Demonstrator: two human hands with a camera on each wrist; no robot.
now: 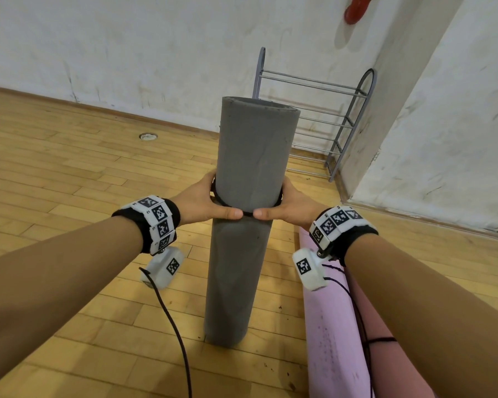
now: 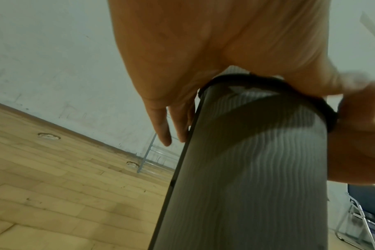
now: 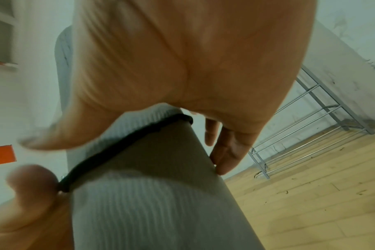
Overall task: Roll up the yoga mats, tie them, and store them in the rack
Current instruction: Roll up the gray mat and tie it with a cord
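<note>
A rolled grey yoga mat (image 1: 247, 219) stands upright on the wooden floor in the head view. A black elastic band (image 1: 248, 214) circles it about halfway up. My left hand (image 1: 207, 201) wraps the mat's left side and my right hand (image 1: 288, 206) its right side, both thumbs on the band at the front. The left wrist view shows the band (image 2: 289, 91) under my palm on the ribbed mat (image 2: 257, 169). From the right wrist I see the band (image 3: 122, 143) crossing the mat (image 3: 150, 211). The grey metal rack (image 1: 314, 122) stands behind, against the wall.
A rolled pink mat (image 1: 331, 334) with a black tie lies on the floor at the right, under my right arm. A white pillar (image 1: 443, 124) juts out right of the rack. A folding chair (image 2: 366, 213) shows in the left wrist view. A black cable (image 1: 173, 326) trails from my left wrist.
</note>
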